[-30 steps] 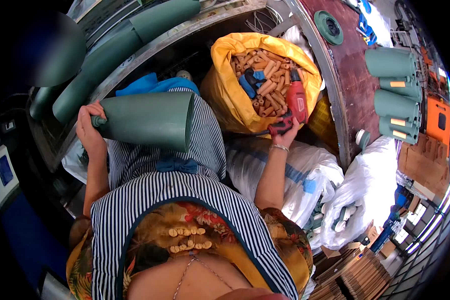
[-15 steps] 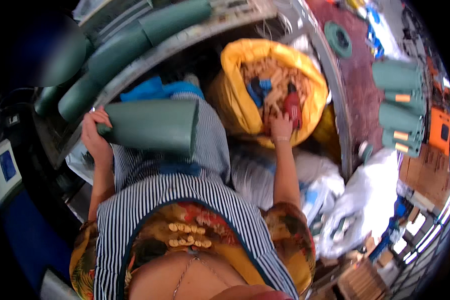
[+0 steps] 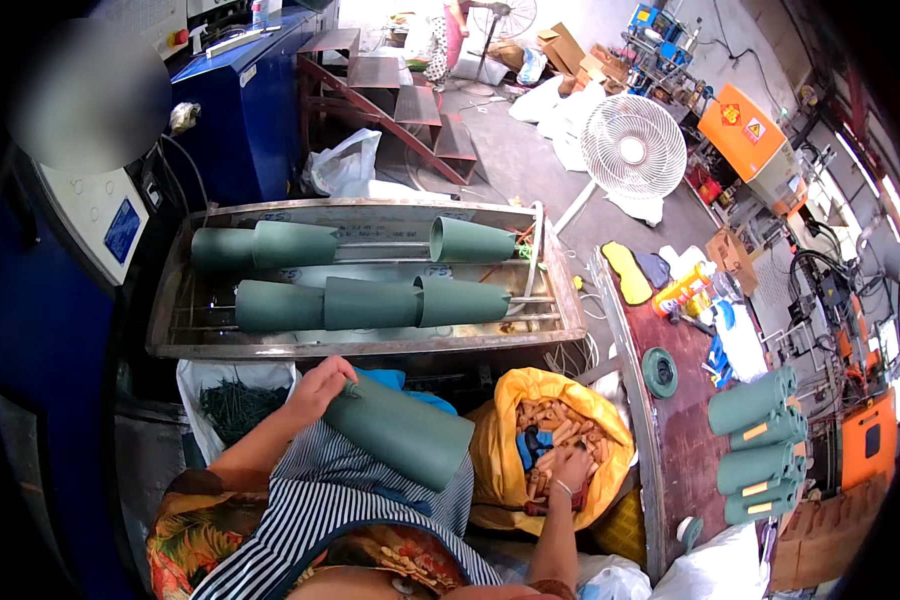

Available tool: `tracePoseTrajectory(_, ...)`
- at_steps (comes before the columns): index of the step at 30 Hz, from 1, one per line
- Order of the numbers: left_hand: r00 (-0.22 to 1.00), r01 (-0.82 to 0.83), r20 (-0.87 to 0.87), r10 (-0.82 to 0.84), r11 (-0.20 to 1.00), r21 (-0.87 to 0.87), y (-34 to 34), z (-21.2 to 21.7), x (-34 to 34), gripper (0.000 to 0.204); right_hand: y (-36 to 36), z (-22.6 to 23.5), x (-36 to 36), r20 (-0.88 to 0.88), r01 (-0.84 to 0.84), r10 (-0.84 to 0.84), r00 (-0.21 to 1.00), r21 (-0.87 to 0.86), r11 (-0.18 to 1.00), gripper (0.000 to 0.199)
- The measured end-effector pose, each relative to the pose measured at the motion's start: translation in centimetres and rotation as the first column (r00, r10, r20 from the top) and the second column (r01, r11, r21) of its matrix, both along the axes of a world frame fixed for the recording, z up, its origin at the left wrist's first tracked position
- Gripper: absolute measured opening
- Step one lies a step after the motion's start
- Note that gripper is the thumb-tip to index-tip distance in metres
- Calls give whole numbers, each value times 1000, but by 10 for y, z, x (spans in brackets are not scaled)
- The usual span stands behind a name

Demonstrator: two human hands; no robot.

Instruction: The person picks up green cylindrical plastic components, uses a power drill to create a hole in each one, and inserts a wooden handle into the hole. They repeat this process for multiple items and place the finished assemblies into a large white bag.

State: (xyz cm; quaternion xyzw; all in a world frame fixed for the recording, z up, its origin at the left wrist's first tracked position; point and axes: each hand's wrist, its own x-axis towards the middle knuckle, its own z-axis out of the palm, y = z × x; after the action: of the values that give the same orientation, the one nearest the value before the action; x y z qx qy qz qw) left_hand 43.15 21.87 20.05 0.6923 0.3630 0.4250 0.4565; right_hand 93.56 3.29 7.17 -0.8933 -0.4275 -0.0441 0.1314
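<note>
My left hand [image 3: 320,388] is closed on the upper left end of a green tapered plastic tube [image 3: 400,430], which slants down to the right across my lap. My right hand [image 3: 570,468] reaches into a yellow sack [image 3: 610,425] of short orange-brown cylindrical pieces [image 3: 568,418]. Its fingers are curled down among the pieces, and what they hold, if anything, is hidden. Beside the right wrist, low in the sack, lies a red tool [image 3: 538,508], mostly covered. A blue and black item [image 3: 536,441] rests on the pieces left of that hand.
Ahead stands a metal trough [image 3: 370,350] with green tubes [image 3: 375,302] on rods. A white bag [image 3: 192,400] of thin dark green strips is at my left. The reddish table [image 3: 670,440] at right bears a green ring [image 3: 660,373] and stacked tubes [image 3: 750,405]. Beyond is a fan [image 3: 632,150].
The view has swung up to show the trough and floor. My left hand still holds the tube, now tilted downward to the right. My right hand has moved off the red tool among the pieces.
</note>
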Motion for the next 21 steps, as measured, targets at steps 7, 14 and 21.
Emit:
tracePoseTrajectory(7, 988, 146, -88, -125, 942, 303, -22, 37, -2, 9, 52, 220, -236, 176, -679, 660, 730, 292, 674, 29)
tracePoseTrajectory(14, 997, 38, -69, -16, 947, 318, -43, 34, -1, 10, 66, 212, -328, 206, -854, 829, 520, 160, 495, 34)
tracePoseTrajectory(21, 994, 92, 29, -102, 967, 238, -33, 7, -6, 24, 67, 197, -330, 37, -818, 830, 556, 201, 539, 36)
